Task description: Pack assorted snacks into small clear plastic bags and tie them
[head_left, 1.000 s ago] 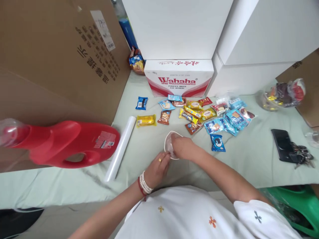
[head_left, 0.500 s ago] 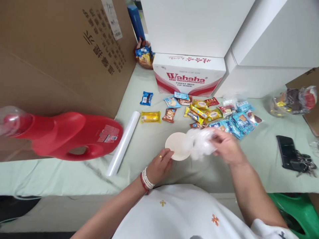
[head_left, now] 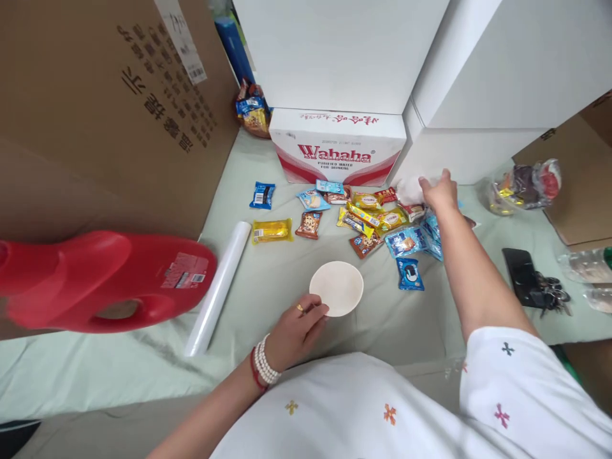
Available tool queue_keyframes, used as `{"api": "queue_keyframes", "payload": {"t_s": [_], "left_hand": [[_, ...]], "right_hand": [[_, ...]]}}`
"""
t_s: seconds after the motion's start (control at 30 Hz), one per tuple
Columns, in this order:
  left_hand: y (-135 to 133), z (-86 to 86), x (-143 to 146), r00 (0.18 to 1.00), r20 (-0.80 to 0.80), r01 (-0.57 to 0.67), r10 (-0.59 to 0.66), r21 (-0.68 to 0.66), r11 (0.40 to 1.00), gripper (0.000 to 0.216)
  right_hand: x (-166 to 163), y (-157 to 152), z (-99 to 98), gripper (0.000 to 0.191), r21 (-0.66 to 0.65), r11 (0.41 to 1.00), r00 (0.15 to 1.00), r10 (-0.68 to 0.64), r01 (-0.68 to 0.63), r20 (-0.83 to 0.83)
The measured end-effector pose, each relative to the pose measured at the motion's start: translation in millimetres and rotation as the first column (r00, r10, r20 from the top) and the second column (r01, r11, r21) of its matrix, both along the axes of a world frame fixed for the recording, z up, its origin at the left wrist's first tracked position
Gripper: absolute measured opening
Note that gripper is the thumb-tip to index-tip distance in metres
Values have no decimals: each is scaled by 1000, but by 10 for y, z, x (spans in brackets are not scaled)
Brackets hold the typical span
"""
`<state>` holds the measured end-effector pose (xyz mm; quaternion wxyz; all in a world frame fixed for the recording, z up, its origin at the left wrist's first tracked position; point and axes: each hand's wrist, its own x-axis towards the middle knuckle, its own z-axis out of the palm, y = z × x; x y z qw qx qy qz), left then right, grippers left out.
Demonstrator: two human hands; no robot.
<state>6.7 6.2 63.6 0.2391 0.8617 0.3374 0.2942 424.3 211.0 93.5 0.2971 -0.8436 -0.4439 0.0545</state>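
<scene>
My left hand [head_left: 306,319] is closed on the near left rim of a small cream-coloured bowl [head_left: 337,288], fingers pinching its edge. Inside, the bowl shows a plain pale surface. Stretched out to the far right, my right hand [head_left: 440,191] is at a crumpled clear plastic bag [head_left: 410,189] by the white box, thumb side against it. Its grip is partly hidden. Below that hand lie light blue snack packets [head_left: 406,242], partly covered by my forearm. A dark blue packet [head_left: 410,274] sits right of the bowl.
Several wrapped snacks, including a yellow packet [head_left: 272,231], lie before the Wahaha carton [head_left: 340,153]. A white roll [head_left: 218,288] and red jug [head_left: 115,280] are at left. A phone [head_left: 522,275] with keys [head_left: 552,294] and a bag of snacks [head_left: 526,186] are at right.
My right hand has moved from beside the bowl to the back right, taking the crumpled plastic bag along. The bowl stays in my left hand. The view has shifted slightly right.
</scene>
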Motion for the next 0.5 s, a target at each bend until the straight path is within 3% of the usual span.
{"api": "queue_keyframes", "payload": {"t_s": [0.07,0.1,0.13,0.17,0.23,0.27,0.3,0.33,0.4,0.5], "left_hand": [[24,82,45,999,32,-12,16,-116,993,18],[45,113,82,998,52,-14,23,-173,985,16],[68,135,133,997,72,-5,21,-225,974,13],[93,149,198,996,91,16,9,-268,963,9],[133,162,366,990,134,89,-47,-327,941,5],[146,164,463,983,161,136,-84,-341,930,5],[152,165,562,973,196,185,-122,-344,920,7],[154,167,657,959,235,234,-160,-336,912,12],[152,173,804,930,288,311,-226,-293,904,34],[175,169,845,932,255,321,-258,-245,915,48]], "right_hand": [[-117,-411,150,74,86,995,995,39,-46,88],[-213,-699,225,70,153,978,983,120,-141,139],[-336,-1025,289,57,187,931,945,287,-314,160],[-480,-1372,332,46,167,847,862,486,-505,145],[-782,-2041,340,40,44,577,579,813,-815,65],[-905,-2323,307,39,-17,524,523,852,-852,42],[-985,-2552,257,33,-34,518,517,855,-855,43],[-1006,-2720,203,27,-39,546,544,837,-837,52],[-841,-2875,128,23,-11,691,685,720,-723,111],[-111,-2712,220,20,56,935,909,325,-351,261]]}}
